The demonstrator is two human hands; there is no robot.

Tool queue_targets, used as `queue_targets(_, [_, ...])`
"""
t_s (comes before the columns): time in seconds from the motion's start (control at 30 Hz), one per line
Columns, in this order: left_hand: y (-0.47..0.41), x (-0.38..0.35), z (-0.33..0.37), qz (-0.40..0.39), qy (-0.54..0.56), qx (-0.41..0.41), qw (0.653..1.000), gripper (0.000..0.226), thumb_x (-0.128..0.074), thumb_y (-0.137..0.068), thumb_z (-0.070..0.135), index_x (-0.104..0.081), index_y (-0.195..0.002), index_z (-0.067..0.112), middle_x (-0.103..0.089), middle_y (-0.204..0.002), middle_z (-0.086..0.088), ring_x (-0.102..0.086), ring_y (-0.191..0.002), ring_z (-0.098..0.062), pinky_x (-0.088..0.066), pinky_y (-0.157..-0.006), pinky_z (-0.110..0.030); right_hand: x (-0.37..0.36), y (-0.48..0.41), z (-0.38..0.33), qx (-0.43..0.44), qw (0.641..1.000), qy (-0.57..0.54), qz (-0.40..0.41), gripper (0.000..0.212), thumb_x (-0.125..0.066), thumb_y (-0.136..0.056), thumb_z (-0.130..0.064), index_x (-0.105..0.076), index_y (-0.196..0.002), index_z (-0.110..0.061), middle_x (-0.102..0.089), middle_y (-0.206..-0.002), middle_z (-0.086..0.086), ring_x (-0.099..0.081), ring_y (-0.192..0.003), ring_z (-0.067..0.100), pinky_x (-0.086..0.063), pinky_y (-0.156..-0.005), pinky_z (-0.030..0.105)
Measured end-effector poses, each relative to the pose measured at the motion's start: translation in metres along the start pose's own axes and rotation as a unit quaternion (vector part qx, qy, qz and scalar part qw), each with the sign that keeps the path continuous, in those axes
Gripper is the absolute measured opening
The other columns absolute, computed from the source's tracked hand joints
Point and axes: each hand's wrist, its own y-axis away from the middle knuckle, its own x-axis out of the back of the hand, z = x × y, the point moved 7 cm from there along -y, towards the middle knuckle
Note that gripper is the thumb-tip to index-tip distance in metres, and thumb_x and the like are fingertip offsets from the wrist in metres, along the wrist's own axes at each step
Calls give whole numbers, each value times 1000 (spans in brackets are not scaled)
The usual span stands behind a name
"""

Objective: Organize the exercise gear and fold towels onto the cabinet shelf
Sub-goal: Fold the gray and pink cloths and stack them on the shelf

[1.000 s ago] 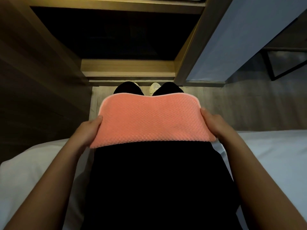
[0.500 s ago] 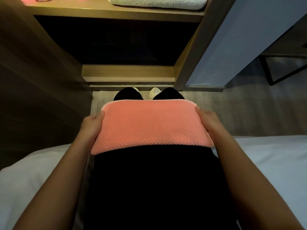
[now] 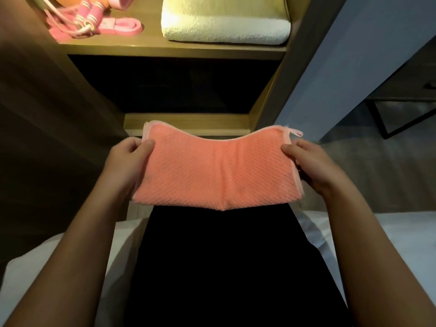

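A folded coral towel [image 3: 217,171] hangs in the air above my lap, sagging along a crease in its middle. My left hand [image 3: 127,159] grips its left edge, thumb on top. My right hand [image 3: 309,161] grips the right edge the same way. Ahead and above is the lit cabinet shelf [image 3: 169,47]. A folded cream towel [image 3: 224,24] lies on its right half. Pink exercise gear [image 3: 94,22], a skipping rope with handles and a strap, lies on its left half.
Below the lit shelf is a dark open compartment [image 3: 174,86] with a wooden lip. A dark wooden panel [image 3: 47,138] stands at the left, a pale door or wall [image 3: 354,67] at the right. White bedding [image 3: 377,232] lies under me on both sides.
Both hands have lifted the coral towel off my lap and up toward the cabinet. The view has tilted up, bringing the lit shelf with the cream towel and pink gear into sight.
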Motion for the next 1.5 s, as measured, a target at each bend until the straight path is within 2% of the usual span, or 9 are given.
queue_targets(0.13, [12, -11, 52, 11, 27, -64, 998, 23, -51, -97, 36, -62, -106, 17, -63, -104, -4, -62, -95, -26, -50, -85, -51, -20, 9, -49, 88, 996, 21, 2, 7, -58, -90, -20, -57, -87, -14, -58, -82, 5, -56, -75, 18, -45, -65, 34])
queue_targets(0.33, [20, -50, 83, -13, 37, -131, 991, 8, -61, -92, 26, -65, -95, 20, -65, -93, 2, -64, -88, -16, -54, -78, -35, -62, 18, -78, 163, 986, 23, -10, 9, -65, -84, -19, -57, -80, -22, -52, -54, -14, -51, -56, 6, -40, -57, 28])
queue_targets(0.67, [19, -73, 82, -40, 44, -139, 989, 9, -64, -91, 25, -67, -95, 17, -70, -89, -3, -68, -83, -19, -58, -78, -41, -89, 19, -77, 174, 983, -34, -42, 11, -64, -89, -16, -61, -96, -9, -62, -76, 2, -61, -66, 12, -53, -65, 29])
queue_targets(0.83, [14, -72, 77, -26, 27, -163, 986, 7, -64, -91, 26, -67, -97, 26, -68, -90, 12, -63, -81, 5, -47, -67, -11, -97, 15, -66, 140, 981, -106, -80, 23, -51, -97, -23, -70, -97, -11, -68, -79, 5, -63, -71, 16, -53, -67, 23])
queue_targets(0.97, [12, -69, 74, -10, 59, -165, 985, 6, -66, -90, 26, -65, -96, 26, -68, -88, 12, -63, -77, 8, -46, -62, -5, -102, 12, -60, 114, 970, -190, -94, 34, -46, -90, -31, -78, -89, -19, -72, -84, 0, -64, -78, 12, -51, -72, 22])
queue_targets(1.07, [11, -71, 73, -32, 72, -166, 983, 19, -69, -87, 27, -63, -105, 26, -69, -94, 10, -66, -84, 2, -51, -71, -13, -103, 12, -57, 129, 970, -183, -96, 35, -46, -85, -39, -79, -91, -28, -74, -92, 0, -67, -87, 12, -51, -85, 28])
queue_targets(1.17, [9, -72, 73, -46, 51, -169, 983, 32, -72, -85, 21, -63, -116, 20, -69, -102, 9, -66, -93, -3, -52, -81, -20, -105, 11, -58, 150, 968, -178, -98, 37, -42, -90, -33, -79, -89, -29, -75, -91, 1, -69, -84, 10, -53, -78, 22])
queue_targets(1.33, [4, -72, 75, -82, 41, -183, 979, 29, -65, -88, 7, -62, -115, 20, -65, -99, 16, -62, -84, 11, -46, -70, -3, -102, 8, -52, 140, 962, -224, -69, 34, -46, -98, -19, -78, -85, -20, -74, -87, 5, -67, -84, 17, -55, -73, 25])
queue_targets(1.5, [-6, -71, 69, -40, 28, -152, 987, 19, -52, -92, 7, -61, -101, 21, -64, -91, 10, -61, -80, -6, -47, -67, -23, -80, 5, -48, 144, 982, -120, 27, 22, -63, -90, -14, -62, -111, -23, -65, -112, -8, -63, -102, 13, -53, -91, 31])
